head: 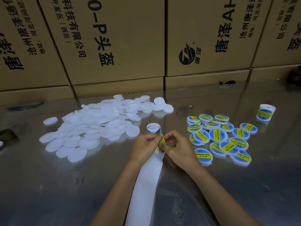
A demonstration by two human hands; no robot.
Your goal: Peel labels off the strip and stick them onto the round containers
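Observation:
A white backing strip (146, 185) runs from the bottom edge up to my hands, ending in a curled roll of labels (153, 128) just behind them. My left hand (143, 148) pinches the strip near its top. My right hand (178, 148) pinches a blue and yellow label (162, 142) at the strip, right beside the left fingertips. A heap of plain white round containers (91, 126) lies to the left. Several labelled containers (221, 137) lie in a cluster to the right.
The shiny metal table (65, 185) carries everything. A second label roll (265, 112) stands at the far right. Stacked cardboard boxes (123, 46) wall off the back. Dark objects sit at the left edge (8, 134) and back left (24, 106).

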